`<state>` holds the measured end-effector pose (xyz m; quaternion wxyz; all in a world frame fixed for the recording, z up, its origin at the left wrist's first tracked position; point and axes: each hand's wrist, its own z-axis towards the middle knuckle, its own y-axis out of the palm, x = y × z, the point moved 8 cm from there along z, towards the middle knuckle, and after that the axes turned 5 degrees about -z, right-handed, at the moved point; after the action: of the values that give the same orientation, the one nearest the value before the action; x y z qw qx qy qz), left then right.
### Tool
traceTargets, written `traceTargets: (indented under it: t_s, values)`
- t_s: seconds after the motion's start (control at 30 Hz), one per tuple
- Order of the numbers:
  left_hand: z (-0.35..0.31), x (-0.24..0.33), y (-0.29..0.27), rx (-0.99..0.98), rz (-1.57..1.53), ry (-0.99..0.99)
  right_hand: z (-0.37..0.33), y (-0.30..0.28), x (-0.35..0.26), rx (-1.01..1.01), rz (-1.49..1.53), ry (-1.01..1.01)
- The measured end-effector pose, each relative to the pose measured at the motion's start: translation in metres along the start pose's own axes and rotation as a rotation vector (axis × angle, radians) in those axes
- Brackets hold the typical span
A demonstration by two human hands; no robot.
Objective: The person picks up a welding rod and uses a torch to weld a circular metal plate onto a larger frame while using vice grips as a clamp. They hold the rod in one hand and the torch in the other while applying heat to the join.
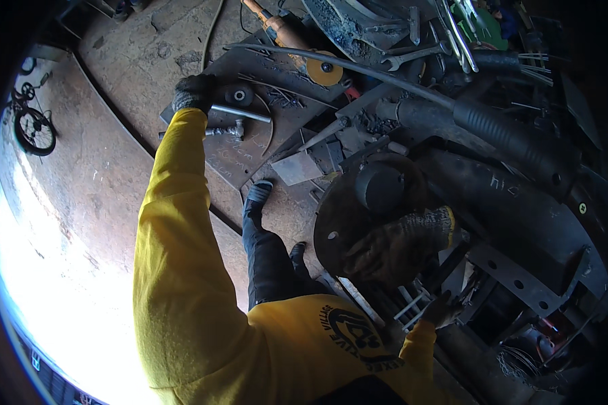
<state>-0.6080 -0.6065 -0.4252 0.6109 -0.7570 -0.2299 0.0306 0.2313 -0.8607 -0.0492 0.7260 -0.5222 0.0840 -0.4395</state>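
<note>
My left hand (194, 92), in a dark grey knit glove, is closed at the far edge of a dark metal plate table (230, 165). A short shiny metal tube (242, 113) lies right beside its cuff; whether the fingers hold anything is hidden. A second pipe piece with a fitting (233, 130) rests nearer to me on the plate. At the lower right, my right hand (442, 310) reaches down among metal bars (412, 307) with its fingers apart. It lies in shade, and I see nothing clearly held in it.
An angle grinder (280, 34) with a yellow disc (324, 68) lies on the bench. A long dark bar with a ribbed grip (500, 125) crosses the right side. A brown glove (392, 250) lies near a round dark cup (380, 187). Wrenches (415, 57) lie behind; a bicycle (34, 128) is far left.
</note>
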Motion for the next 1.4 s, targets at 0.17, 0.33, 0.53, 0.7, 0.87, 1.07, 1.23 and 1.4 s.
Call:
traceTargets:
  t_s: [0.17,0.33,0.53,0.7,0.87,1.07,1.23,1.4]
  values:
    - [-0.002,0.011,-0.021,-0.037,0.014,0.032,-0.004,-0.006,-0.005,0.070,-0.014,-0.032]
    - [0.009,-0.030,0.029,-0.038,0.113,0.118,-0.001,-0.010,-0.014,-0.047,0.031,0.034]
    - [-0.002,0.001,0.006,-0.099,0.051,0.056,-0.007,-0.004,0.002,0.150,-0.011,-0.033]
    - [-0.004,-0.001,0.000,-0.059,0.075,0.144,0.000,0.003,0.004,0.102,0.009,-0.021]
    - [-0.010,-0.016,-0.004,-0.044,0.116,0.137,-0.001,-0.002,-0.004,0.043,0.014,0.020]
    - [-0.046,-0.014,-0.035,-0.062,0.006,0.004,-0.005,-0.016,-0.018,0.038,0.014,-0.003]
    - [-0.082,0.000,-0.047,-0.022,-0.112,0.008,-0.002,0.004,0.001,0.141,-0.084,-0.019]
    - [-0.125,0.011,-0.011,-0.031,-0.348,0.119,-0.002,-0.002,-0.011,-0.002,0.074,0.029]
